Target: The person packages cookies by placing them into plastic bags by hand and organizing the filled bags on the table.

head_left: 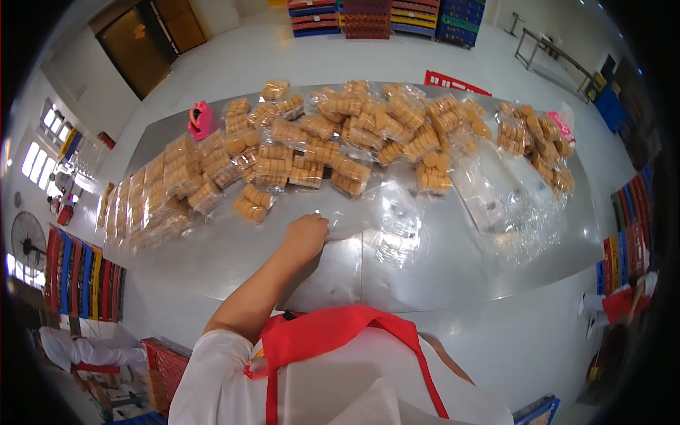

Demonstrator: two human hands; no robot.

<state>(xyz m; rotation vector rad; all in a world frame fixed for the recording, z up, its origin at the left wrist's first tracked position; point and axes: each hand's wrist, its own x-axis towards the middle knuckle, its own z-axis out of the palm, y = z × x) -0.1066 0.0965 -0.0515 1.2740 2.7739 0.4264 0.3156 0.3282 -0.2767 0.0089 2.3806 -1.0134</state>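
My left hand (308,235) reaches over the near middle of the metal table (333,276). Its fingers are closed, pinching what looks like the edge of a clear plastic bag (346,230). Just beyond it lies a clear pack of round, tan biscuits (253,203). More crumpled clear plastic (400,219) shines to the right of the hand. My right hand is out of view; only a strip of the right arm shows beside the red apron (333,333).
Biscuit packs (354,117) are heaped along the far side, with stacked rows (152,184) at the left. Flat clear bags (496,188) lie on the right. A pink tape dispenser (201,120) stands far left. Crates (81,273) and other people (92,350) are around the table.
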